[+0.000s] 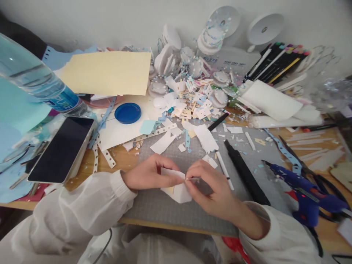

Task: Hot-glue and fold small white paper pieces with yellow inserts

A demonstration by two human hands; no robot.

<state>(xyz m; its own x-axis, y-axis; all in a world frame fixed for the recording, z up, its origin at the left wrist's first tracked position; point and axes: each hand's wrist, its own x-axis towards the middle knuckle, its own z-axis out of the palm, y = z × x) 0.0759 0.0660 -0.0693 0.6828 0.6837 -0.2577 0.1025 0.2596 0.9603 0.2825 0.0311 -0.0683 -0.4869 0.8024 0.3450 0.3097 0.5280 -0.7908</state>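
Beneath your fingers (168, 180) spreads the gray mat (154, 207); well right of them lies the blue glue gun (291, 179). Your left hand (152, 172) clasps the white paper piece (180, 194); your right hand (211, 185) pinches a thin pale sliver (193, 178) at its edge.

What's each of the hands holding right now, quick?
Left hand: closed, holding the folded white paper.
Right hand: pinched closed at that paper; exactly what it grips can't be told.
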